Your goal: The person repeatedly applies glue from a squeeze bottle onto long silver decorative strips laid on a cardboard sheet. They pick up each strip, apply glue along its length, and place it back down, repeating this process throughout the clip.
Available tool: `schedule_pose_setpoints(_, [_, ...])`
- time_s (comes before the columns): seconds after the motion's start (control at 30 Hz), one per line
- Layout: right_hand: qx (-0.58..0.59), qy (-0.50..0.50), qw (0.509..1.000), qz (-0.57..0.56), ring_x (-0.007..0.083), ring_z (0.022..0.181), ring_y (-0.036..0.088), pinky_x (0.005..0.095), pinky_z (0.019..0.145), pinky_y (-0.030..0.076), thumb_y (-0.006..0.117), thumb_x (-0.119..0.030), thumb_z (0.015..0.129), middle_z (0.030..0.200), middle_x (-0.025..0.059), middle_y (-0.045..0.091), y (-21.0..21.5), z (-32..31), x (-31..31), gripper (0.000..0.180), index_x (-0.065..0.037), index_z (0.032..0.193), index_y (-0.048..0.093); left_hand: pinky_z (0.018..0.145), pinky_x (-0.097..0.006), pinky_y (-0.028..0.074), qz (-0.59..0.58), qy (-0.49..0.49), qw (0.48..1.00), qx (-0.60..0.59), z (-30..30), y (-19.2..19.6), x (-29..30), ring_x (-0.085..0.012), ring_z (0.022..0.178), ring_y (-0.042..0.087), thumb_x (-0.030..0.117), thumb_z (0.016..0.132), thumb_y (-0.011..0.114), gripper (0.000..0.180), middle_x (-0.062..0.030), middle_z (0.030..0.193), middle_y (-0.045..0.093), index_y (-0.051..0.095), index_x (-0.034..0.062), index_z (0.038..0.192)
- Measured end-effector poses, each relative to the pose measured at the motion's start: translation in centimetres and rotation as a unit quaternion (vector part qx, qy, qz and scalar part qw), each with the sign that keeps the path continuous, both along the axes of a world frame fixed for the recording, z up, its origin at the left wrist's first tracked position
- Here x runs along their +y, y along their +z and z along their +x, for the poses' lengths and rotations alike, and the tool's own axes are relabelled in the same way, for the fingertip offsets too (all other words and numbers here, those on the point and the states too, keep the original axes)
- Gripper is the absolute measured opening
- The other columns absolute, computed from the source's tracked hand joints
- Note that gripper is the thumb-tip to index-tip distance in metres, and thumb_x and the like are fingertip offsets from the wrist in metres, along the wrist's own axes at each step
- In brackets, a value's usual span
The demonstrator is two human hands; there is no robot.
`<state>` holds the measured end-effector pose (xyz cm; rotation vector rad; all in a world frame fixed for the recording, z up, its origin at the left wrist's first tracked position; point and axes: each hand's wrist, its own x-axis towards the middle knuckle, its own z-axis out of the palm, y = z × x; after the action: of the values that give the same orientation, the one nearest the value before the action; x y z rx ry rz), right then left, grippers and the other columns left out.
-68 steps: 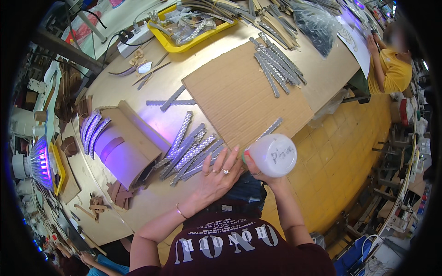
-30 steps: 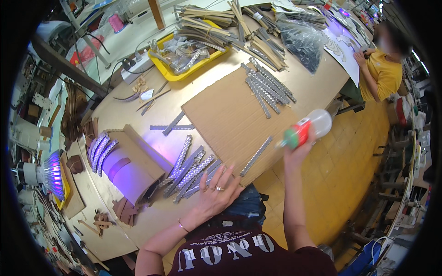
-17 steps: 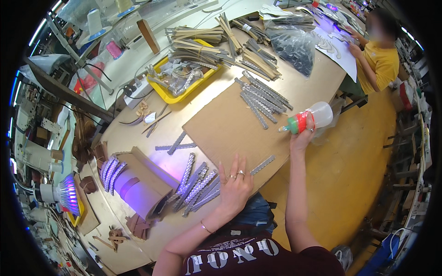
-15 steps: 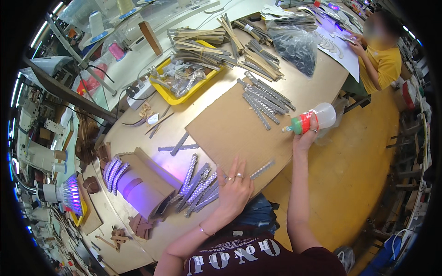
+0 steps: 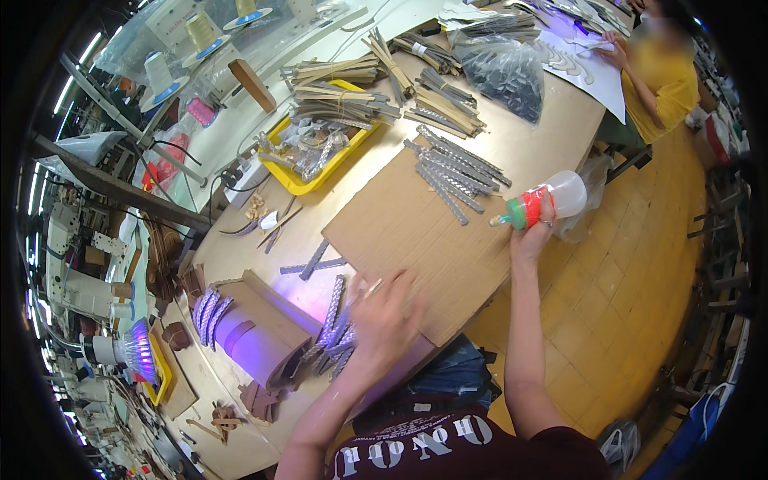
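My right hand [image 5: 534,232] is wrapped round a squeeze bottle [image 5: 570,194] with a whitish body, a red band and a green cap. The bottle lies nearly level beyond the cardboard's right edge, its nozzle pointing left. Smeared by motion, my left hand [image 5: 386,316] is over the near left edge of the brown cardboard sheet [image 5: 424,256]; whether its fingers hold anything does not show. Beside it, partly covered by the hand, is a pile of silvery grey braided strips [image 5: 334,340]. More braided strips [image 5: 456,176] lie side by side at the sheet's far end.
A yellow tray [image 5: 300,186] of strips and plastic bags stands behind the sheet, near bundled strips [image 5: 448,108] and a dark-filled plastic bag [image 5: 504,80]. At left, a purple-glowing lamp [image 5: 140,352] faces a curved brown stand [image 5: 260,336] carrying braided pieces. A person in yellow [image 5: 660,80] works at far right.
My left hand has shifted slightly left toward the strip pile and blurred. The strip at the cardboard's near edge no longer shows there. My right hand keeps the bottle in about the same place.
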<state>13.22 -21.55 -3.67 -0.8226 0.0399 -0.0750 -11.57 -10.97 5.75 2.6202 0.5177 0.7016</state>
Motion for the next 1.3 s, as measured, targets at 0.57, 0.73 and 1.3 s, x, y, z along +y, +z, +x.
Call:
schedule_pose_setpoints(0.57, [-0.022, -0.009, 0.999, -0.032, 0.0149, 0.086, 0.059, 0.0319, 0.077, 0.052, 0.064, -0.028, 0.087, 0.096, 0.0042, 0.058, -0.3, -0.5, 0.3, 0.032, -0.004, 0.107, 0.056, 0.074, -0.045, 0.049, -0.153, 0.081, 0.980, 0.101, 3.7, -4.1, -1.2, -0.0386, 0.085, 0.061, 0.006, 0.083, 0.061, 0.028, -0.0228, 0.095, 0.059, 0.056, -0.0035, 0.109])
schedule_pose_setpoints(0.73, [-0.009, 0.116, 0.993, -0.008, 0.0150, 0.080, 0.060, 0.0314, 0.070, 0.051, 0.062, -0.033, 0.087, 0.091, 0.0052, 0.059, 0.4, -0.5, -0.9, 0.041, -0.002, 0.112, 0.054, 0.075, -0.046, 0.050, -0.216, 0.079, 0.967, 0.107, 0.8, -4.0, -4.4, -0.0404, 0.087, 0.061, 0.008, 0.083, 0.062, 0.028, -0.0234, 0.098, 0.059, 0.061, -0.0035, 0.109])
schedule_pose_setpoints(1.3, [-0.022, 0.459, 0.885, -0.076, 0.0306, 0.097, 0.065, 0.0354, 0.084, 0.054, 0.048, -0.043, 0.090, 0.110, 0.0270, 0.062, 3.4, -0.4, 3.2, 0.063, 0.008, 0.127, 0.040, 0.070, -0.040, 0.048, -0.160, 0.008, 0.985, 0.057, -0.5, -4.4, -4.6, -0.0301, 0.081, 0.060, 0.013, 0.082, 0.069, 0.021, -0.0152, 0.095, 0.060, 0.066, 0.0021, 0.100])
